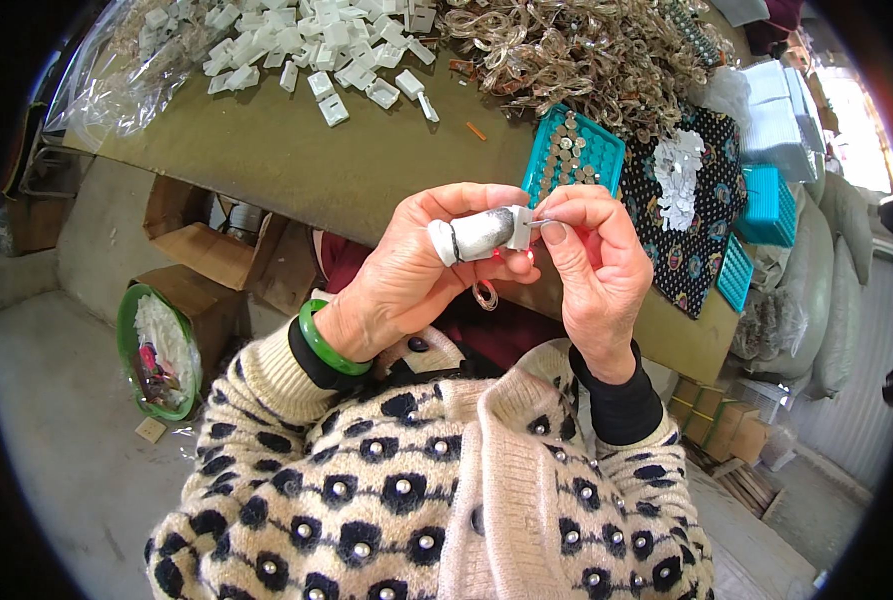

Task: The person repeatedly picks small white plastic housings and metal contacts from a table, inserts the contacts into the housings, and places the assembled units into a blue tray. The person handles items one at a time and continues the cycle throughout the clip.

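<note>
My left hand (395,255) wears a green bangle and a white, dark-smudged cover (479,233) over its thumb. Between its thumb and fingers it grips a small white plastic case (520,229). Red light glows just beneath the case, and a loop of thin clear wire (486,294) hangs below. My right hand (604,268) is closed in a pinch at the case's right side, on a thin pale strip (540,223) whose kind is too small to make out.
White plastic cases (327,45) lie heaped at the table's far side, beside bundled clear wires (557,55). A teal tray (612,150) holds round coin-like cells. White pieces (678,175) lie on dotted cloth (657,225). A green basin (127,345) stands at the left.
</note>
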Motion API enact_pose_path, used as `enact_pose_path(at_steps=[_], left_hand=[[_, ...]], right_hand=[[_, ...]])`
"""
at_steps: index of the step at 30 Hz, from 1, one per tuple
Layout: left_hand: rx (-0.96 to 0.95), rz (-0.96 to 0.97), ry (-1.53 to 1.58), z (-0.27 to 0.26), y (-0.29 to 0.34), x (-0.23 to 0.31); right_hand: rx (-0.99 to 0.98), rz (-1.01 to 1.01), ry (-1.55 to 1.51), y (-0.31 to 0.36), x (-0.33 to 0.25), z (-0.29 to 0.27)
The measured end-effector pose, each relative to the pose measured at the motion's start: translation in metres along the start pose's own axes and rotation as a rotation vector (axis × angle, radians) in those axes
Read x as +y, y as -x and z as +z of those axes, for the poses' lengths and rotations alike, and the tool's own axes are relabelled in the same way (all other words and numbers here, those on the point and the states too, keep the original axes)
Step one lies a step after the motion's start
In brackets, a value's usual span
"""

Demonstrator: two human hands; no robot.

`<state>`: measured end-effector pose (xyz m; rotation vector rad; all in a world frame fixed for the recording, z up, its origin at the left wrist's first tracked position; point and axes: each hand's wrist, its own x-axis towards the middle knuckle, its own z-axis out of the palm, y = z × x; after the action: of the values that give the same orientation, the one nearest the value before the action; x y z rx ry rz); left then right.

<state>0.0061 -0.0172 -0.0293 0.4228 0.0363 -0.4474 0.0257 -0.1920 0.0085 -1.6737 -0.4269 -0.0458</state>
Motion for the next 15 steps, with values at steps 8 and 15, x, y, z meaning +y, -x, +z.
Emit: enact_pose_path(at_steps=[8,15], left_hand=[[0.007,-0.01,0.045,-0.002,-0.001,-0.001],[0.018,0.0,0.016,0.002,-0.001,0.002]], right_hand=[[0.012,-0.015,0.144,0.0,-0.001,0.004],[-0.082,-0.11,0.179,-0.011,-0.006,-0.003]])
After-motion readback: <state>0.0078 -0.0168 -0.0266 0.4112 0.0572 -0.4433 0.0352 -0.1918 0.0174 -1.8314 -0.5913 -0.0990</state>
